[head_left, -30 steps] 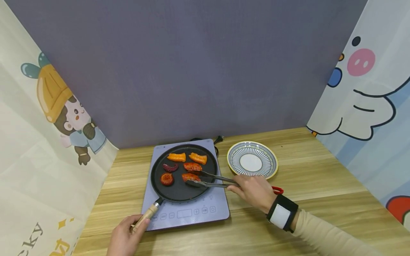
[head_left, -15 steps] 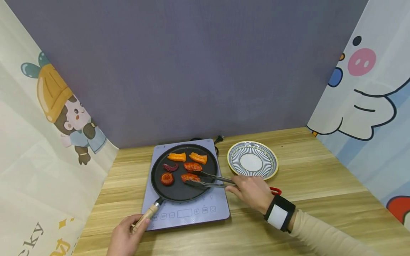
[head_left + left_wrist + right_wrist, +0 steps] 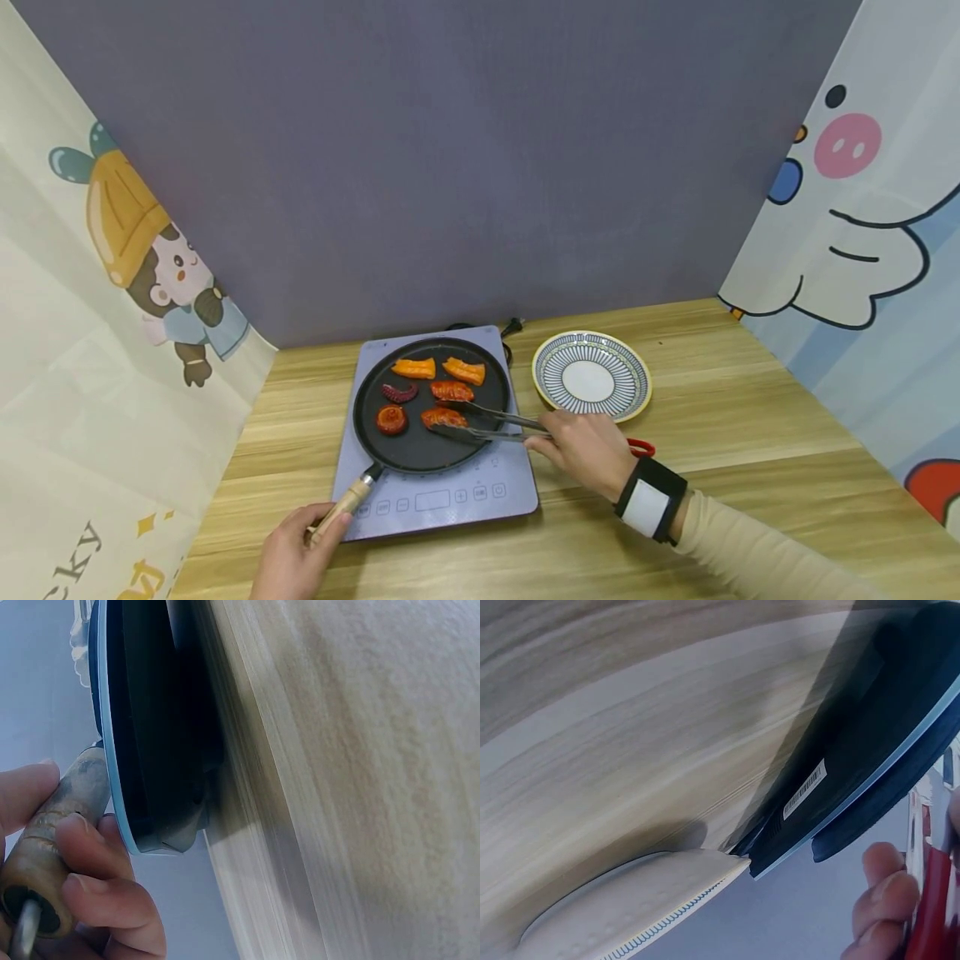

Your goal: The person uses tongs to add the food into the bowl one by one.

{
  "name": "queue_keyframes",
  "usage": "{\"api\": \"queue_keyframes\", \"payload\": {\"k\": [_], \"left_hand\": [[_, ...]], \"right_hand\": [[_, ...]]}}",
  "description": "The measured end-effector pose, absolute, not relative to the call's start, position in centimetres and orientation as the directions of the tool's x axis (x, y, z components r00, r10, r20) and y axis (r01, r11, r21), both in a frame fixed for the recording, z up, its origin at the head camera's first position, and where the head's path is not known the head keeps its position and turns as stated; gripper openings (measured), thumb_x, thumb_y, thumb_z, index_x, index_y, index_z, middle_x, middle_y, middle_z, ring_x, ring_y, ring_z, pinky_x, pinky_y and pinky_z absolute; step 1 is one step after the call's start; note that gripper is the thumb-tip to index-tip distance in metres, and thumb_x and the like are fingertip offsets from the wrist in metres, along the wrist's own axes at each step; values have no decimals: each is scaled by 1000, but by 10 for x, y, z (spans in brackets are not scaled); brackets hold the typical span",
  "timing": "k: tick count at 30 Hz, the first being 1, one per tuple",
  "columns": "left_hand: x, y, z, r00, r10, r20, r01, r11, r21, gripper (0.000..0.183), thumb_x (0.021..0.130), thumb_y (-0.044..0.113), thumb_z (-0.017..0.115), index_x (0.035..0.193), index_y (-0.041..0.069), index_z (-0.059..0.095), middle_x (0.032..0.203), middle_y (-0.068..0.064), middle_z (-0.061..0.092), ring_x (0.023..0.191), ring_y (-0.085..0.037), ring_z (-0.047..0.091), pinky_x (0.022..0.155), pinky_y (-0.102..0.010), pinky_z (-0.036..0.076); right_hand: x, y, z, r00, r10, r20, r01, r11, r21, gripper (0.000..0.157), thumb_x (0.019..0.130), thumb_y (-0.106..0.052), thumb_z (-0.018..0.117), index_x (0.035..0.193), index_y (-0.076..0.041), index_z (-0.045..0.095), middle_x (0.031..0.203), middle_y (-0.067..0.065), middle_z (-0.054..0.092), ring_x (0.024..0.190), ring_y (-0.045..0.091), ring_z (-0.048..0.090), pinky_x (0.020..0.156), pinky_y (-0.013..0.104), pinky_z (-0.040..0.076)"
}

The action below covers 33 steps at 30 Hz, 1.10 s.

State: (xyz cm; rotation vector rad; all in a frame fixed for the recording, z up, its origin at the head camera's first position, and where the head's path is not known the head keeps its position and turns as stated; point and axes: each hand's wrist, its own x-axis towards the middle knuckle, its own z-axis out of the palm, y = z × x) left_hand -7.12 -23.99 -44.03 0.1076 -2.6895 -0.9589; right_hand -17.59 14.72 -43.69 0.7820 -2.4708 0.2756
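My left hand (image 3: 294, 552) grips the wooden handle (image 3: 64, 806) of a round black frying pan (image 3: 420, 454). In my right hand (image 3: 588, 448) is a pair of metal tongs (image 3: 510, 425) with red on the handle. The tong tips reach over the pan, one on either side of the front scored red food piece (image 3: 444, 417). Just behind it lies a similar red piece (image 3: 452, 391). Two orange pieces (image 3: 414, 368) sit toward the pan's back. At the left are a purple octopus tentacle (image 3: 399, 392) and a round reddish-brown piece (image 3: 392, 419).
The pan sits on a flat induction cooker (image 3: 431, 518) with touch buttons along its front. To its right stands a patterned plate (image 3: 588, 381) with a yellow rim. A black plug (image 3: 512, 327) lies behind on the wooden table (image 3: 750, 433), near the grey back panel (image 3: 465, 167).
My right hand and the tongs have shifted slightly left. The front red piece has slid a little left with the tips. My left hand and the pan have stayed in place.
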Motion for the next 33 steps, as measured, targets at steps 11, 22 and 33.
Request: {"api": "queue_keyframes", "payload": {"k": [11,22,33], "left_hand": [[-70,-240,-437,-964,-171,202,-4,771,637,25,79,34,68,90,13,66,76,-1,58,59,-12,44,51,-28,39],[-70,-240,-437,-966,-168,196,-6,772,636,26,79,36,68,91,13,66,77,-1,59,61,-12,44,52,-28,39],[-70,-240,-439,-956,-172,236,17,774,633,23,77,33,70,89,14,66,78,0,60,60,-11,45,52,-28,39]], "right_hand": [[-174,151,-436,-714,-468,521,-570,821,-43,37,77,-55,61,71,-21,48,57,-13,41,46,5,38,34,28,29],[-174,152,-436,-711,-477,516,-577,816,-40,35,80,-54,58,70,-22,47,57,-13,41,46,5,39,34,29,28],[-175,151,-435,-710,-485,510,-581,813,-36,36,80,-54,57,70,-21,47,57,-13,39,45,4,36,35,28,28]]}}
